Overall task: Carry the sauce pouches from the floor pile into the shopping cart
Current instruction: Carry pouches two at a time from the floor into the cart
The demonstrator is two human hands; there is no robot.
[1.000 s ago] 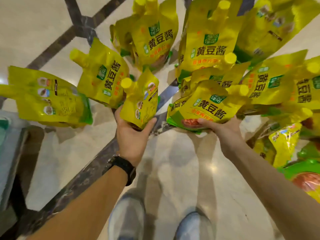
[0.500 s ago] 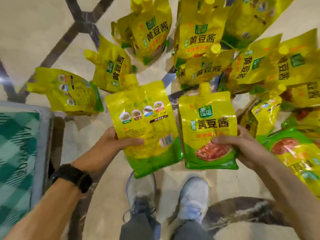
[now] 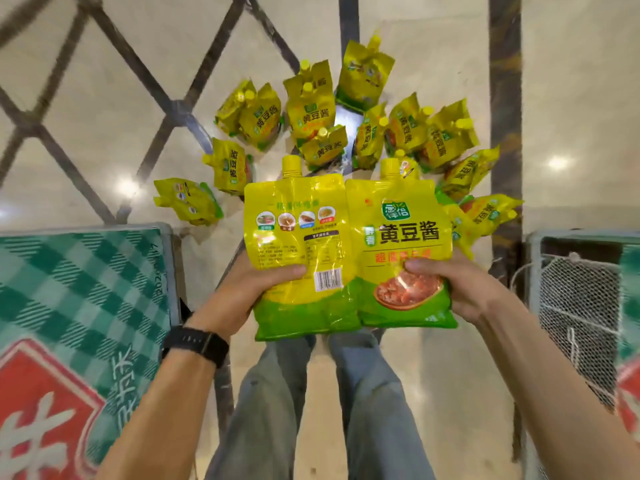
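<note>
Your left hand (image 3: pixel 239 299) grips back-facing pouch (image 3: pixel 298 244), right hand (image 3: pixel 464 289) front-facing pouch (image 3: pixel 398 237). Pinch firm; turn to mesh cart (image 3: pixel 578 299), 3 o'clock; lower in.

Bright, even indoor light falls from overhead. The polished marble floor (image 3: pixel 457 382) mirrors ceiling lamps as round white glare spots, one up-left of the front-facing sauce pouch (image 3: pixel 401 251) and one up-right of it. Foil sheen streaks that pouch and the back-facing pouch (image 3: pixel 298 237) just left of it, washing out some print. Soft, faint shadows lie under the floor pile (image 3: pixel 346 126) above it. The dark inlay lines (image 3: pixel 180 112) far up-left smear with motion blur. Wide-angle bending curves the checked cloth (image 3: pixel 76 289) to its left and the mesh (image 3: pixel 578 306) to its right.
</note>
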